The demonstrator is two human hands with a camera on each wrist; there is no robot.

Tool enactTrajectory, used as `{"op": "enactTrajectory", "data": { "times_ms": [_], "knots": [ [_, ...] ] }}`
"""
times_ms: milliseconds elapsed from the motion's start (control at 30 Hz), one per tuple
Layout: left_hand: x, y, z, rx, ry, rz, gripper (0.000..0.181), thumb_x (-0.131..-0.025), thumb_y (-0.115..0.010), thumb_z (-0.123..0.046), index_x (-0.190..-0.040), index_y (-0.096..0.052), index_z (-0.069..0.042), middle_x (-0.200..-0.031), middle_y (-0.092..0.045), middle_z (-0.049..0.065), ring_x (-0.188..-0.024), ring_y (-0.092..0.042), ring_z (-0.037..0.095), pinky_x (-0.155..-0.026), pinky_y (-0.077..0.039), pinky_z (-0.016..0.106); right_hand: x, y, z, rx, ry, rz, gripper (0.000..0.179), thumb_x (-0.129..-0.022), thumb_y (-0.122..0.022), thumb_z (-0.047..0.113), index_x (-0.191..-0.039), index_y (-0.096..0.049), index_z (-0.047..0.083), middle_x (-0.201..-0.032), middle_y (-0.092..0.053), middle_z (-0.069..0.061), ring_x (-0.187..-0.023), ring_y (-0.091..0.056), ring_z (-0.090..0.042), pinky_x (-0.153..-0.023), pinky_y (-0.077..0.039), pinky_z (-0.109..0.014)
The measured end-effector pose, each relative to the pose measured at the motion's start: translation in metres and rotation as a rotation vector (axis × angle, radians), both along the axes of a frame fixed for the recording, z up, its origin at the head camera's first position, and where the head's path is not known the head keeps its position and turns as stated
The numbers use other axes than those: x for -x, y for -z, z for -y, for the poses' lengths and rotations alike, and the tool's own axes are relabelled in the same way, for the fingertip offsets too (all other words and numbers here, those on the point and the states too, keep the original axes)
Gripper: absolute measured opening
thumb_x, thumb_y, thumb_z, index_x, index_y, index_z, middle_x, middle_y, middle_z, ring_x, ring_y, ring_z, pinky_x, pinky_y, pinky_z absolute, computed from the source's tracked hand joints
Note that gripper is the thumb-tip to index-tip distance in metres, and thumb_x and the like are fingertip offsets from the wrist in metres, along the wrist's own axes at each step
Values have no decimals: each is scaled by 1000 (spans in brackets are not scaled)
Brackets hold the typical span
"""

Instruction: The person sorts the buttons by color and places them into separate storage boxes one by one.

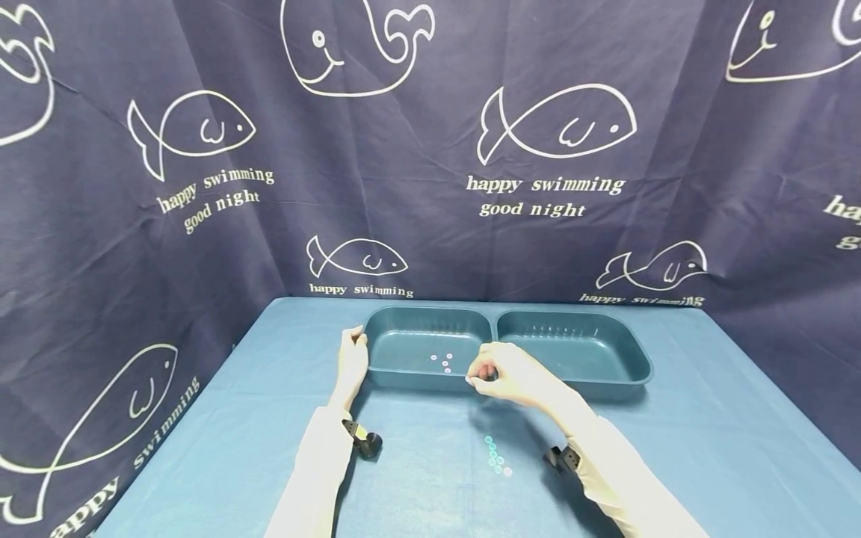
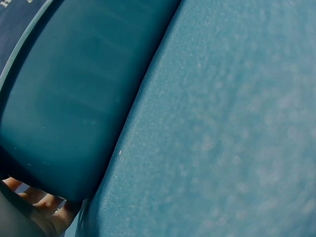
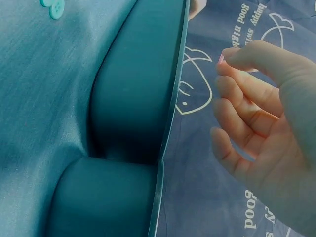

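Observation:
A dark teal tray (image 1: pixel 575 382) with two compartments stands on the table. My left hand (image 1: pixel 353 359) holds its left end, with the fingers (image 2: pixel 45 205) bent against the outer wall. Above the front rim, near the divider, is my right hand (image 1: pixel 507 373). Its thumb and index finger pinch a small pink button (image 3: pixel 221 59), seen edge-on in the right wrist view. Several pink buttons (image 1: pixel 445 364) lie inside the left compartment. In front of the tray, several green buttons (image 1: pixel 493 454) form a loose line on the cloth, with one pink button (image 1: pixel 507 471) beside them.
A light blue cloth (image 1: pixel 417 478) covers the table. Behind it hangs a dark blue curtain (image 1: pixel 437 202) printed with white fish and lettering. The right compartment (image 1: pixel 572 355) shows a bare floor. Each wrist wears a small black camera (image 1: pixel 368 445).

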State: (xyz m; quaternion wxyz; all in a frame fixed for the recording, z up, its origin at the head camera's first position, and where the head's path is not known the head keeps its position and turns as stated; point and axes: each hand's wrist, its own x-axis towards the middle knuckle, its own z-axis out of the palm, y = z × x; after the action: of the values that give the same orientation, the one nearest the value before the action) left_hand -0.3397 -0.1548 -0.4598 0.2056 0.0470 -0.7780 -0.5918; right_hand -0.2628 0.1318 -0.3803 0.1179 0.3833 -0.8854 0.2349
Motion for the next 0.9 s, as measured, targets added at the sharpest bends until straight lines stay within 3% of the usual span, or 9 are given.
{"op": "enactTrajectory", "data": {
  "times_ms": [367, 700, 900],
  "knots": [
    [-1, 0, -3, -7, 5, 10, 27, -95, -40, -4, -120, -45, 7, -119, -53, 28, -114, -49, 39, -100, -36, 49, 10, 2, 2, -2, 32, 57, 5, -79, -67, 18, -82, -71, 17, -73, -56, 10, -69, -53, -3, -67, -46, -21],
    [-1, 1, 0, -20, 4, 22, 27, -95, -40, -4, -120, -44, 7, -119, -52, 27, -115, -49, 38, -100, -35, 49, 25, 5, 5, 1, 5, 7, 6, -79, -68, 17, -81, -73, 17, -72, -58, 10, -70, -56, -7, -65, -45, -21],
    [0, -1, -1, -10, -6, 29, 27, -96, -40, -5, -120, -45, 6, -121, -52, 27, -117, -49, 38, -101, -35, 49, 33, 9, 5, 17, 14, 27, 5, -79, -69, 16, -81, -73, 16, -72, -58, 10, -70, -57, -7, -65, -46, -22]
  ]
}}
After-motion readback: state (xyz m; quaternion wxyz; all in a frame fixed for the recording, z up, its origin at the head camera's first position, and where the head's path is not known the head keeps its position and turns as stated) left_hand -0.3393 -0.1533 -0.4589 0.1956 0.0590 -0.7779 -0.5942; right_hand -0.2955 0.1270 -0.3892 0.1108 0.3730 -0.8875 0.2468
